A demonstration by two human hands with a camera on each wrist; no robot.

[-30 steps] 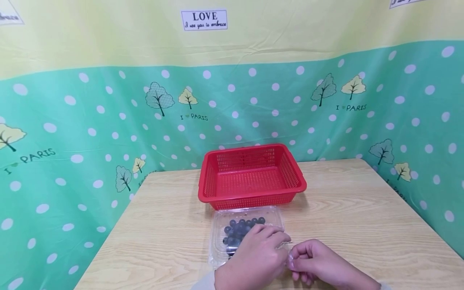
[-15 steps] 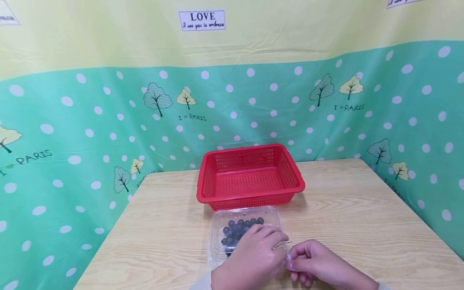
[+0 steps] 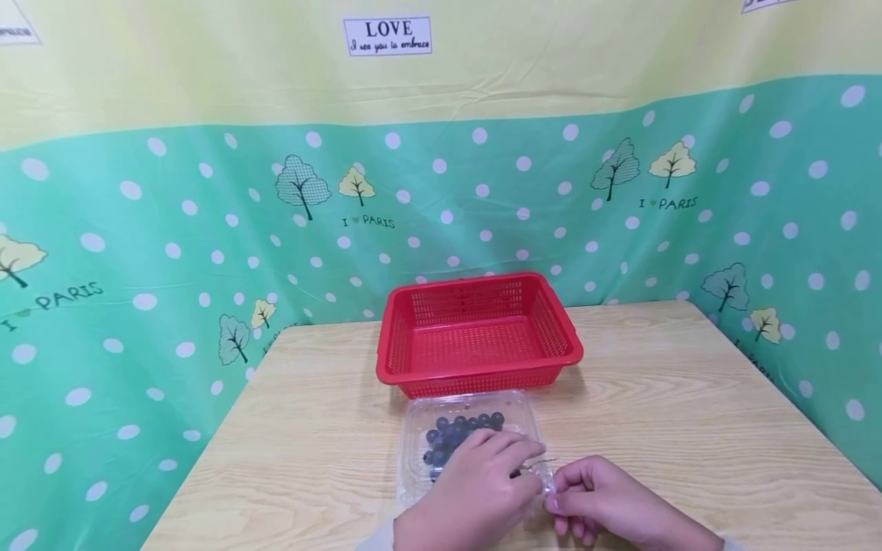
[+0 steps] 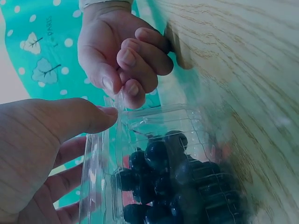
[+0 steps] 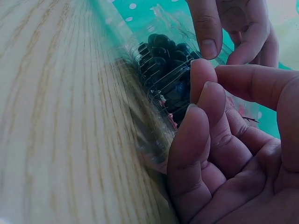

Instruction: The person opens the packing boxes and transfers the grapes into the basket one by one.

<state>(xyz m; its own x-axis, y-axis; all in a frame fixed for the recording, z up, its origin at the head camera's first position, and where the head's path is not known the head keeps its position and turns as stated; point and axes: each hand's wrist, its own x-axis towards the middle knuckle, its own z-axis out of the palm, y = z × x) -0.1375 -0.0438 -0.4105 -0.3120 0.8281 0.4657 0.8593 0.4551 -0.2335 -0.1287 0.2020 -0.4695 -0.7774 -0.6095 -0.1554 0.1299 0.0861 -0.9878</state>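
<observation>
A clear plastic clamshell box [image 3: 420, 428] lies on the table, with dark grapes [image 3: 451, 438] inside it. My left hand [image 3: 475, 486] spans the lid from above. Its thumb bears on the rim at the right side, and its fingers lie over the lid, as the left wrist view shows. With thumb and forefinger, my right hand [image 3: 602, 501] pinches the plastic edge [image 3: 547, 484] at that side. Its other fingers are curled beneath. In the right wrist view the left thumb comes down close to the right fingertips, and a thin stem [image 5: 251, 120] pokes out.
A red perforated basket [image 3: 475, 344] stands behind the box, close to it, with nothing visible inside. The wooden table [image 3: 682, 398] extends on both sides. A green and yellow printed cloth [image 3: 482, 184] hangs around the back and sides.
My left hand has shifted slightly left, and its thumb and fingers are farther apart, exposing a dark grape between them. The right hand keeps its pinch nearly unmoved.
</observation>
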